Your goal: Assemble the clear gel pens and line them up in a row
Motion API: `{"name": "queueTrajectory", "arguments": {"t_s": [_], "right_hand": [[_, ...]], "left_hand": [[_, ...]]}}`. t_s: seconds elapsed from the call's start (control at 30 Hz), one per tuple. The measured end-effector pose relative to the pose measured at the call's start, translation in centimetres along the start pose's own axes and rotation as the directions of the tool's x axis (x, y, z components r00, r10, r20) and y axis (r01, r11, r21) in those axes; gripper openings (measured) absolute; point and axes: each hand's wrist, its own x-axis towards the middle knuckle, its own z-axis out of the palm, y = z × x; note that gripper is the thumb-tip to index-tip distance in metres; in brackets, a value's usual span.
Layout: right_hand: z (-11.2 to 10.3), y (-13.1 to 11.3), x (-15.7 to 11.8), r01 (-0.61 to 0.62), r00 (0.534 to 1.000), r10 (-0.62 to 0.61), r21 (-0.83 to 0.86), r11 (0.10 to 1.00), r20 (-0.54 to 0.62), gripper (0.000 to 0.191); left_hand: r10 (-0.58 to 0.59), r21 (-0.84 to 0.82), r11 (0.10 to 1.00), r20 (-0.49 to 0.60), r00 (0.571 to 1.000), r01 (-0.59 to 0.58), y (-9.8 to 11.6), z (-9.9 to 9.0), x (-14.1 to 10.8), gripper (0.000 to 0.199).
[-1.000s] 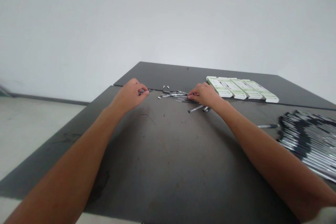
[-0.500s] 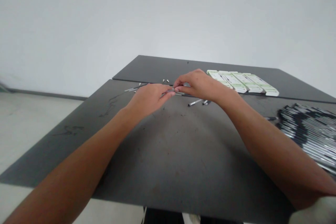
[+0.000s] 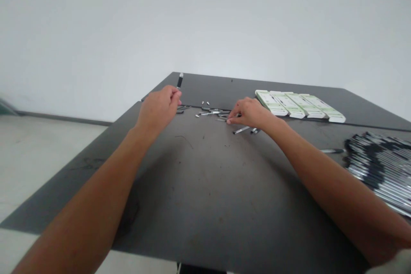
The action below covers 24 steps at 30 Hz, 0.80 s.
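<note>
My left hand (image 3: pixel 159 105) is closed around a pen barrel (image 3: pixel 180 80) with a black grip and a pale end, which sticks up above the fingers. My right hand (image 3: pixel 247 112) is low over the table, its thumb and fingertips pinched together at the edge of a loose group of pen parts (image 3: pixel 213 112). What lies between those fingertips is too small and blurred to name. Two small pale tips (image 3: pixel 205 103) lie behind the group. Just below the right hand are a clear pen barrel (image 3: pixel 241 129) and dark-ended pieces (image 3: pixel 255 130).
On the right of the dark table (image 3: pixel 205 205) lies a large pile of black and silver pens (image 3: pixel 382 165), with a single pen (image 3: pixel 332 151) beside it. Flat green and white cartons (image 3: pixel 300 105) lie at the back right. A white wall rises behind.
My hands were together over the pen parts and have moved apart. The left has gone left and up with the pen barrel; the right has shifted slightly right and down to the parts.
</note>
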Motion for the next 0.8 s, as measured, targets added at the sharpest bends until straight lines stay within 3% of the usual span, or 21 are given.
{"name": "queueTrajectory", "arguments": {"t_s": [0.27, 0.53, 0.8], "right_hand": [[0.0, 0.5, 0.1, -0.093, 0.981, 0.1, -0.046, 0.995, 0.164, 0.027], [-0.3, 0.6, 0.0, -0.14, 0.947, 0.145, -0.038, 0.989, 0.286, 0.034], [-0.5, 0.4, -0.2, -0.118, 0.943, 0.115, -0.011, 0.993, 0.313, 0.032]], "left_hand": [[0.002, -0.034, 0.999, -0.001, 1.0, -0.002, 0.3, 0.2, -0.2, 0.025], [0.115, -0.088, 0.99, 0.057, 0.992, -0.11, 0.4, 0.9, -0.4, 0.025], [0.2, -0.102, 0.976, 0.102, 0.974, -0.19, 0.7, 1.0, -0.6, 0.029]]}}
